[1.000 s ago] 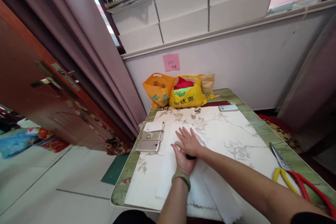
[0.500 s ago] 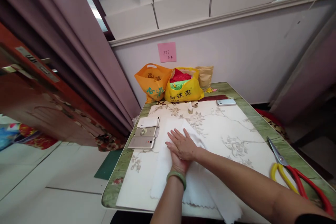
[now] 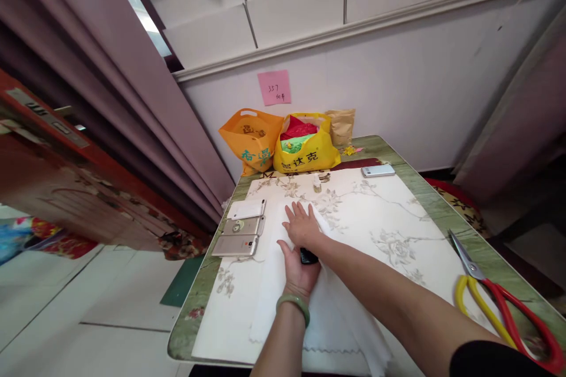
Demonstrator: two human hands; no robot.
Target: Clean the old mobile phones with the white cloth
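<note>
A white cloth (image 3: 275, 283) with a wavy cut edge lies on the table in front of me. On it rests my left hand (image 3: 300, 271), palm up, a green bangle at the wrist and the thumb out to the side. In that palm sits a black object (image 3: 308, 256), mostly covered, so its kind cannot be made out. My right hand (image 3: 305, 228) stretches across from the right, palm down with fingers apart, over the left fingers and the black object's far end. The left fingertips are hidden beneath it.
Several phones lie around: a white one (image 3: 246, 208) and two more at the left, a silver one (image 3: 378, 171) at the far right. Large scissors (image 3: 474, 271) are by the right edge. Orange (image 3: 252, 135) and yellow (image 3: 309, 156) bags stand at the back near a small bottle (image 3: 317, 182).
My hands have come apart somewhat: the right has slid forward off the left palm, uncovering the black object. The left thumb has spread out. The view has shifted slightly.
</note>
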